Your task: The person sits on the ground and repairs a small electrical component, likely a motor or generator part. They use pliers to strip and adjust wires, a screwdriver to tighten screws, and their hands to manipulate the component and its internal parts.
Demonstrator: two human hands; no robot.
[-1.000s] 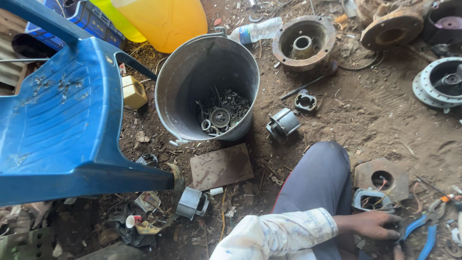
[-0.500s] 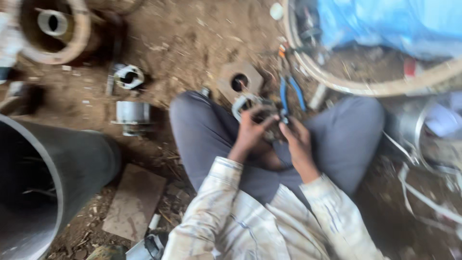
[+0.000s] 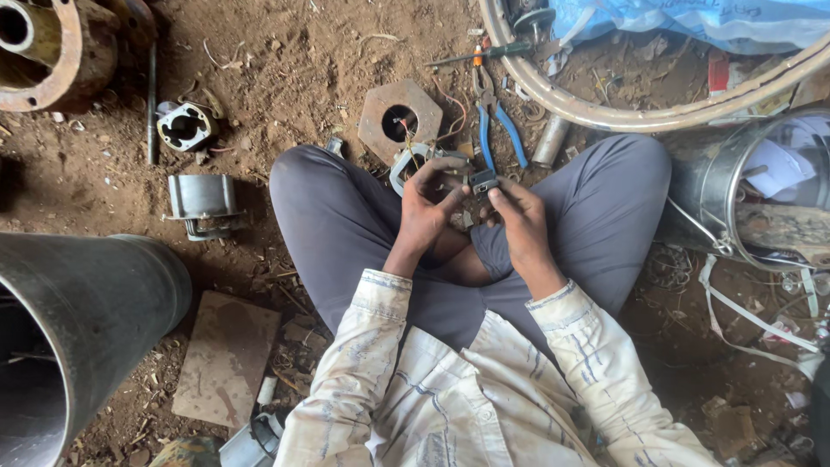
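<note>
I sit cross-legged on dirt ground in grey trousers. My left hand [image 3: 430,206] and my right hand [image 3: 516,214] meet above my lap, both pinching a small dark metal part [image 3: 482,181]. A grey metal ring [image 3: 413,163] lies just beyond the fingers of my left hand. Behind it sits a rusty hexagonal plate with a round hole [image 3: 399,116] and thin wires. Blue-handled pliers [image 3: 494,121] lie on the ground just past my right hand.
A large dark metal bucket [image 3: 82,320] lies at the left. A grey motor housing [image 3: 202,205] and a small casting [image 3: 185,127] sit left of my knee. A rusty flange [image 3: 47,54], a big ring [image 3: 657,108], a tin can [image 3: 745,195] and a flat slab [image 3: 226,359] surround me.
The view swung right from the blue chair and bucket to my lap. Both hands came together on the small part; they now hold it steadier and the picture is sharp.
</note>
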